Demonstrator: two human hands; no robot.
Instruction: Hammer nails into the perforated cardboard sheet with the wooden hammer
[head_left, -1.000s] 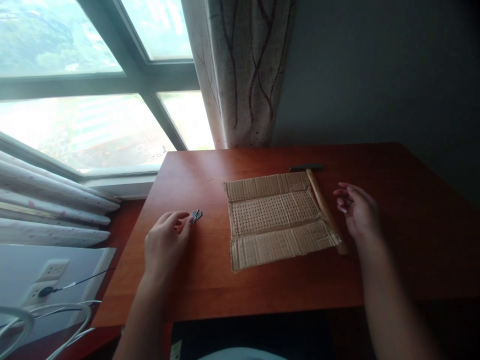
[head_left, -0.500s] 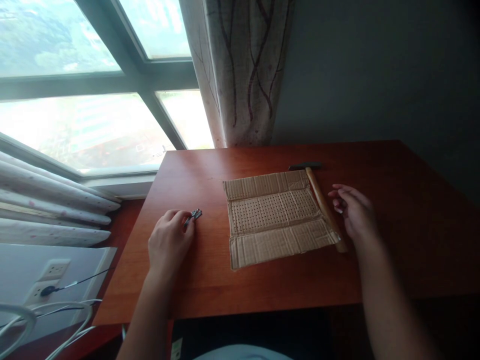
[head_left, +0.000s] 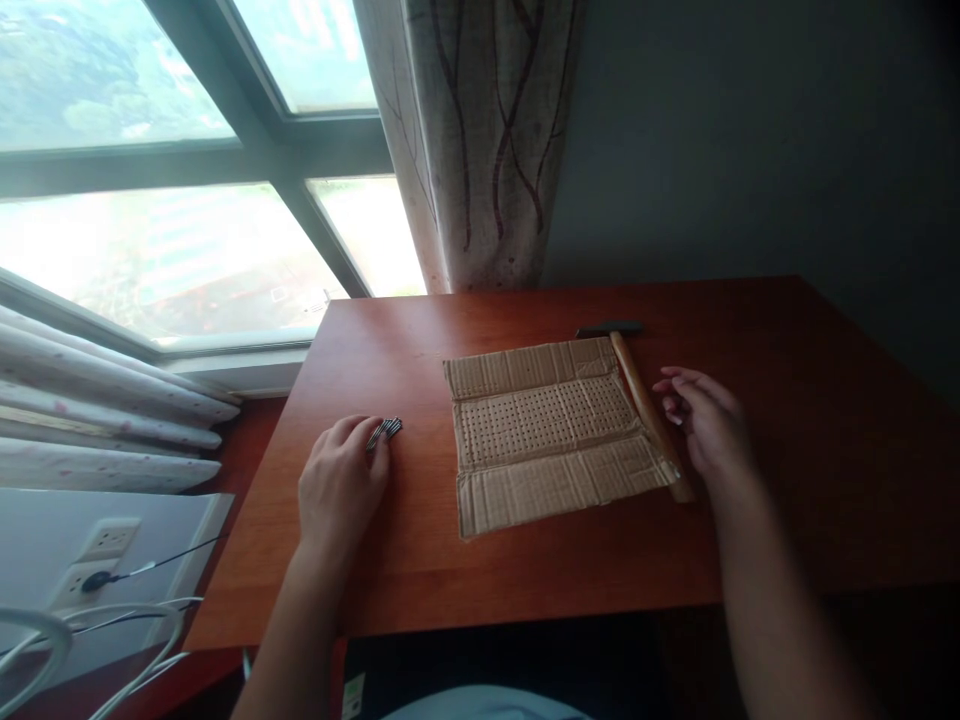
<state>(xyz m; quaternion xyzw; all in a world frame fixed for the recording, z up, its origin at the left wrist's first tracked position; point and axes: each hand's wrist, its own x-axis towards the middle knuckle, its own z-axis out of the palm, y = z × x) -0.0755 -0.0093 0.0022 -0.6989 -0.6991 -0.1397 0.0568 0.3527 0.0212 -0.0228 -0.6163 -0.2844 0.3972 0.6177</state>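
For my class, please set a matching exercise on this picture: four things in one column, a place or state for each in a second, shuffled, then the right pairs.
Things
1. Small bunch of thin, silvery, nail-like metal pieces
2. Flat brown cardboard sheet
3. Hammer with a dark head and wooden handle
4. Pale fabric curtain with dark branching lines

Places and states
a. Lying along the cardboard's right edge
b. Hanging between the bright, grey-framed window and the dark grey wall
c. Between the thumb and fingers of the bare left hand
d. Creased, with rows of small holes across its middle panel

Pairs: 1-c, 2-d, 3-a, 4-b
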